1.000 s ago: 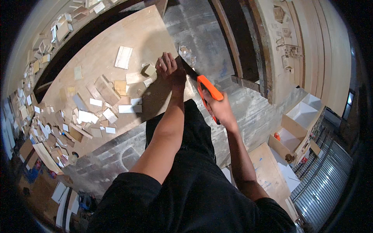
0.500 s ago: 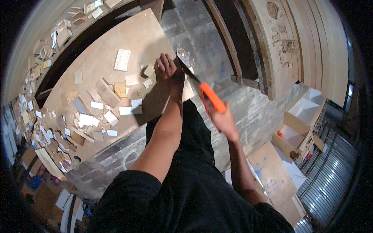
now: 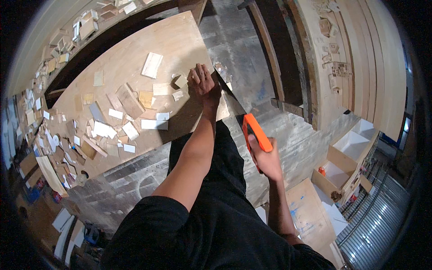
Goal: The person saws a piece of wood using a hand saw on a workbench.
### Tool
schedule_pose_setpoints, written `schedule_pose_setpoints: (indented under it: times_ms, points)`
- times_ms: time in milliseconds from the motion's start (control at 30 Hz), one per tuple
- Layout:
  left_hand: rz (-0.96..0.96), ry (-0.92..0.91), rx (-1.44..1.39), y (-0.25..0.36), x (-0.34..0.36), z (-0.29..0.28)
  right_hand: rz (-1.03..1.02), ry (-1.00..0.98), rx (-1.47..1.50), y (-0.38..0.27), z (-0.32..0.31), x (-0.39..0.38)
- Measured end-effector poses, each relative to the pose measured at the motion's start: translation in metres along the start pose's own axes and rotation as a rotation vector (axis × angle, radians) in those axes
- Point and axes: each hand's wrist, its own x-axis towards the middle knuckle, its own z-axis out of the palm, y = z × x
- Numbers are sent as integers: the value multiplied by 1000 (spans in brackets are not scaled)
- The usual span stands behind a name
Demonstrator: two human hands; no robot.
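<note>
My right hand [image 3: 267, 158] is wrapped round the orange handle of a handsaw [image 3: 258, 130]. The dark blade slants up and left from the handle to the right edge of the wooden worktable [image 3: 180, 33], beside my left hand [image 3: 205, 84]. My left hand rests at that edge with its fingers curled; what lies under them is hidden. A pale piece of wood [image 3: 223, 109] shows just below the left wrist, next to the blade. A small wooden block [image 3: 181, 81] sits left of the left hand, beside a flat pale offcut [image 3: 162, 89].
Several wood scraps and white pieces [image 3: 104, 129] litter the table's left half. A divided wooden box [image 3: 335, 173] and a paint-marked board [image 3: 308, 211] stand at the right. Beyond the floor gap, a bench [image 3: 355, 54] holds small wooden parts. My dark-trousered leg touches the near edge area.
The right hand has drawn the saw back, down and to the right, so more blade shows. My left hand keeps its place at the table edge. The whole view has shifted slightly.
</note>
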Motion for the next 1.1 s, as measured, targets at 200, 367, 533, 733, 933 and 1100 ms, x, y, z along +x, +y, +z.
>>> schedule_pose_setpoints:
  times_ms: [200, 367, 533, 733, 933, 1100]
  points:
    - [54, 52, -35, -10, -6, 6, -145, -42, -13, 6, 35, 70]
    - [-36, 35, -17, 4, -9, 0, -152, -116, 122, 14, 30, 43]
    - [-49, 8, -7, 4, -8, -4, -182, -97, 70, 13, 26, 41]
    - [-5, -91, 153, -1, -14, -5, -274, -134, -62, 4, 21, 59]
    - [76, -72, 362, 6, -6, -2, -219, -157, -70, -2, 17, 63]
    - [34, -98, 26, 6, 3, 4, -183, -181, -50, -11, 18, 62]
